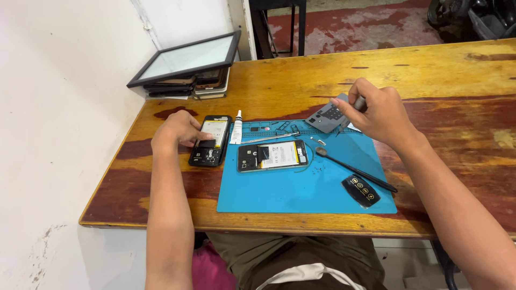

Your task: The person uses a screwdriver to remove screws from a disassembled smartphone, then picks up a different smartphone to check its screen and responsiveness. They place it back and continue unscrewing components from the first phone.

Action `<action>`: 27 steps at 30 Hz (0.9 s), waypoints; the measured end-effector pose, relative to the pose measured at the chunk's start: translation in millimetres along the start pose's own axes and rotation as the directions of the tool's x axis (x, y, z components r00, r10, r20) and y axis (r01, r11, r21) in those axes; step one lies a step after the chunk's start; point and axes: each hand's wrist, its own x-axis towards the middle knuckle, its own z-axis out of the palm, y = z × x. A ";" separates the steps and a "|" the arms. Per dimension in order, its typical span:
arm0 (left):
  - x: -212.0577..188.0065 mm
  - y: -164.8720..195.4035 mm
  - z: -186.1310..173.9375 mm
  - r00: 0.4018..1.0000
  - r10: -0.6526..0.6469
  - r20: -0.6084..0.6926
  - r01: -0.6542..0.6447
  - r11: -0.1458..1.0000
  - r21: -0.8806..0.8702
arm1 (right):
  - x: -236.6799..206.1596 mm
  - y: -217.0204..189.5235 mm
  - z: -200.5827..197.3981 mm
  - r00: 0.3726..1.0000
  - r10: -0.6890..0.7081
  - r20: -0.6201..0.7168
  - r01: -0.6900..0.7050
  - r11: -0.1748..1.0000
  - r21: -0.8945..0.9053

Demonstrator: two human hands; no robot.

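- On the worn wooden tabletop (430, 80), the left hand (180, 131) rests with fingers curled on an opened black phone with its back off (210, 140), lying just left of the blue rubber work mat (301, 188).
- The right hand (376, 113) is closed round a thin metal tool (352, 111) over a grey plastic cover (329, 115).
- A slip could gouge that cover.
- A second opened phone with a white battery (273, 156) lies mid-mat; small loose parts beside it could scatter if a forearm brushes them.

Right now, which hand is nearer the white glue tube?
Left. The left hand rests on the opened black phone just beside the white glue tube; the right hand is far across the blue mat.
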 end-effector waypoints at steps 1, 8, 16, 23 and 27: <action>-0.8 1.2 0.7 0.997 0.036 -0.070 -0.029 0.995 0.098 | 0.1 -0.1 1.0 1.000 0.013 0.013 -0.013 1.000 0.003; -8.0 36.2 31.3 0.776 0.627 0.071 -0.630 0.775 0.048 | 0.4 -3.4 11.0 0.999 -0.011 -0.031 0.012 0.999 0.033; -14.3 51.5 54.3 0.727 0.649 0.225 -0.664 0.748 -0.015 | 0.5 -13.1 9.6 0.999 -0.027 -0.024 0.028 0.999 0.023; -13.1 51.0 65.2 0.615 0.762 0.201 -0.765 0.639 -0.080 | 0.6 -19.0 8.1 0.999 -0.019 -0.032 0.021 0.998 0.055; -6.9 50.5 76.3 0.550 0.806 0.219 -0.827 0.562 0.007 | 0.9 -19.8 9.4 0.999 -0.027 -0.030 0.029 0.998 0.062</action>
